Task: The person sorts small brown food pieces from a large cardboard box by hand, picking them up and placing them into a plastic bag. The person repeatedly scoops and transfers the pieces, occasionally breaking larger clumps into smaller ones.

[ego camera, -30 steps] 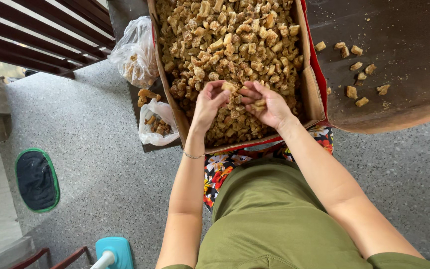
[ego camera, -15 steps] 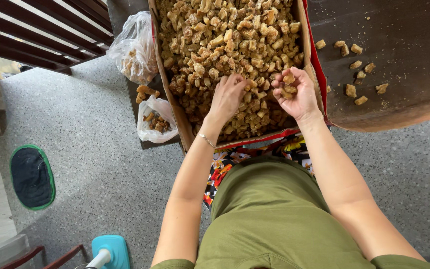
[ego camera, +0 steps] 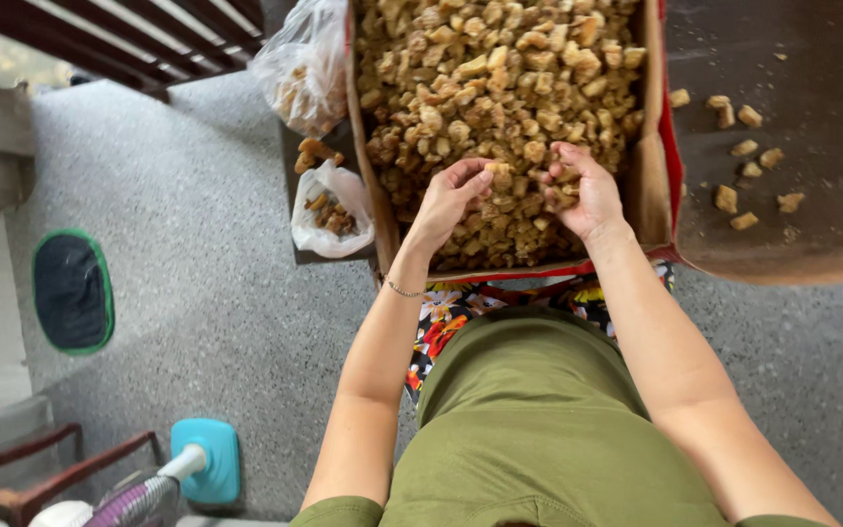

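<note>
Left hand (ego camera: 453, 190) first: it reaches into the near end of the open cardboard box (ego camera: 652, 190), fingers curled narrow and pinched around a single tan chunk at the fingertips, palm turned inward. A thin bracelet (ego camera: 400, 289) sits at its wrist. Just beside it, the right hand (ego camera: 582, 190) is cupped and half closed over a small cluster of the same pieces, resting on the heap.

Going left to right across the scene: a dark oval mat with a green rim (ego camera: 72, 290) lies on the speckled grey floor (ego camera: 217, 322); a teal fan base (ego camera: 209, 459) stands lower down; two clear plastic bags — one larger (ego camera: 304, 63), one small and crumpled (ego camera: 329, 210) — sit against the box's left wall, each holding a few brown pieces. Then comes the box itself, filled nearly wall to wall with the pile of golden-brown crunchy chunks (ego camera: 500, 88), and to its right a dark brown wooden bench (ego camera: 802, 98) with a handful of loose chunks (ego camera: 742, 156) scattered on it.

By the look of it, the step in hand is picking through the heap — both hands working the near edge, taking up pieces one at a time or in small grabs. A next move would call for the held pieces to be lifted clear without spilling over the low front wall, and carried either left toward the bags or right toward the bench; which way, the picture does not settle.
</note>
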